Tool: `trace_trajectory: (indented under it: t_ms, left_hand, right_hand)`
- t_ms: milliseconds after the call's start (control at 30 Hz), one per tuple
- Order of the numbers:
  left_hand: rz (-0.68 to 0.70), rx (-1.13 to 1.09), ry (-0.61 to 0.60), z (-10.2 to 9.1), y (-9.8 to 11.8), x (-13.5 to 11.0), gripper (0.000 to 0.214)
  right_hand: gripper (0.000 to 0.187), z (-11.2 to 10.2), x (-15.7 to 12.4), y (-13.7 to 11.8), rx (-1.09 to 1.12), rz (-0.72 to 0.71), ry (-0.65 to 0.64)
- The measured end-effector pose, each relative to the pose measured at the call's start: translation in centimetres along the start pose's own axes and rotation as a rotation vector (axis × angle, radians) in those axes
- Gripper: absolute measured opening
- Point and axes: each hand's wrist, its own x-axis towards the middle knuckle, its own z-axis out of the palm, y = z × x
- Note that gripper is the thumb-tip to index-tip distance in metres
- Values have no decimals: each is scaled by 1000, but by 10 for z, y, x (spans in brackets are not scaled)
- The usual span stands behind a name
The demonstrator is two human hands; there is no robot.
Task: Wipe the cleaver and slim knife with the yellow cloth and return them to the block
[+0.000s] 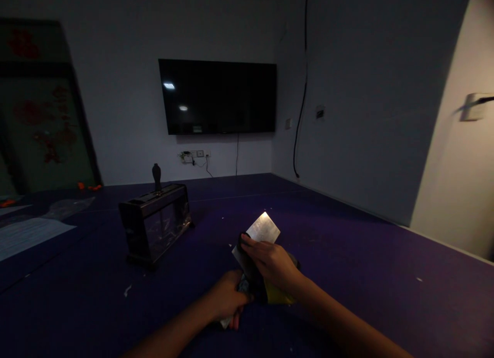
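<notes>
A broad metal cleaver [262, 229] points away from me over the dark purple table [366, 275]. My left hand [226, 299] is closed round its handle low in the view. My right hand [272, 263] presses a dark cloth [250, 268] against the blade, fingers curled over it. Something yellow [276, 295] shows under my right wrist; I cannot make out what it is.
A dark knife block with a clear side [156, 221] stands on the table to the left, one black handle [156, 175] sticking up from it. Pale sheets [27, 232] lie at the far left. A black television [218, 96] hangs on the back wall.
</notes>
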Motion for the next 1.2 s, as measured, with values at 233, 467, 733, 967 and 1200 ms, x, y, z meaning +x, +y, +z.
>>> trace_trajectory:
  t_ms: [233,467,733,967,1200]
  left_hand:
    - [45,8,-21,-2,-7,2,21]
    - [52,52,-42,-3,-6,2,21]
    - [52,150,-63,-3,1,-2,20]
    - [57,204,-57,-4,1,-3,14]
    - [34,196,-71,-5,-1,0,12]
  right_hand:
    - [39,-3,1,-1,-45,1,-34]
    - [39,-2,0,5,-63,33,-23]
    - [40,-4,-1,25,-89,176,77]
    - [36,-9,-4,49,-81,291,219]
    - [35,-12,-7,60,-45,332,302]
